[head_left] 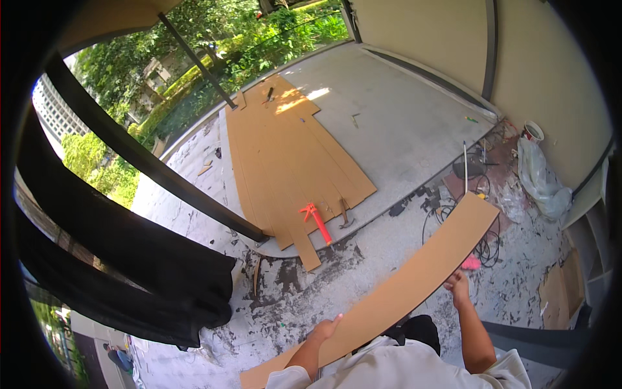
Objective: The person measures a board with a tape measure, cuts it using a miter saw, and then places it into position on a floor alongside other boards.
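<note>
A long tan floor plank (402,279) slants across in front of my body, raised off the ground. My left hand (324,329) grips its far long edge toward the lower end, thumb on the upper face and the other fingers mostly hidden. Toward the upper right end, my right hand (457,287) has its fingers closed on the near long edge. Beyond the plank, similar tan planks (285,155) lie side by side on the grey floor. An orange-red caulking gun (317,223) and a claw hammer (344,214) rest at their near end.
Black posts (149,162) and dark draped cloth (188,285) stand on the left. Black cables (486,249), a clear plastic bag (541,181) and a white bucket (532,131) lie along the right wall. A dark-handled tool (269,94) sits on the far planks. Debris dots the rough floor (382,253).
</note>
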A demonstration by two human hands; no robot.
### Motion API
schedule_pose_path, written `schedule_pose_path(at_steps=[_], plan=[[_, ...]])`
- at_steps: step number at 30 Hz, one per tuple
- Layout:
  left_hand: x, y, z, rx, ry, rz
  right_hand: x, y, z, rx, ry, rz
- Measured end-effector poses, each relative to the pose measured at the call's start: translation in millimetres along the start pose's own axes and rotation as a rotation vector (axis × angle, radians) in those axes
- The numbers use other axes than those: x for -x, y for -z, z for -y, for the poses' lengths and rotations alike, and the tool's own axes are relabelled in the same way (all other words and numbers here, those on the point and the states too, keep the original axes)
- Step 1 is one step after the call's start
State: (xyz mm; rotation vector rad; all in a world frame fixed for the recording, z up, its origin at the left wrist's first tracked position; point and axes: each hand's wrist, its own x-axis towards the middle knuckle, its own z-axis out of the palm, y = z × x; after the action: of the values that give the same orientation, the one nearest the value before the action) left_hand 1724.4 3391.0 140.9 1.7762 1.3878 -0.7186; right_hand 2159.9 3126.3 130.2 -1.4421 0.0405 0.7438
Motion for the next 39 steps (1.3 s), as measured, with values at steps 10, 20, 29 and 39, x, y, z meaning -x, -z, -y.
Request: schedule_pose_path(at_steps=[10, 20, 29, 39], plan=[[-128, 9, -132, 0.311, 0.147, 0.129, -66, -7, -10, 1.082, -0.220, 0.822], [-296, 117, -367, 0.823, 0.130, 0.273, -360, -72, 153, 0.974, -0.323, 0.669], [-403, 277, -562, 1.178, 0.029, 0.325, -500, -309, 244, 0.551, -0.640, 0.808], [-544, 372, -668, 0.565, 0.114, -0.166, -752, -398, 262, 0.172, -0.776, 0.718]])
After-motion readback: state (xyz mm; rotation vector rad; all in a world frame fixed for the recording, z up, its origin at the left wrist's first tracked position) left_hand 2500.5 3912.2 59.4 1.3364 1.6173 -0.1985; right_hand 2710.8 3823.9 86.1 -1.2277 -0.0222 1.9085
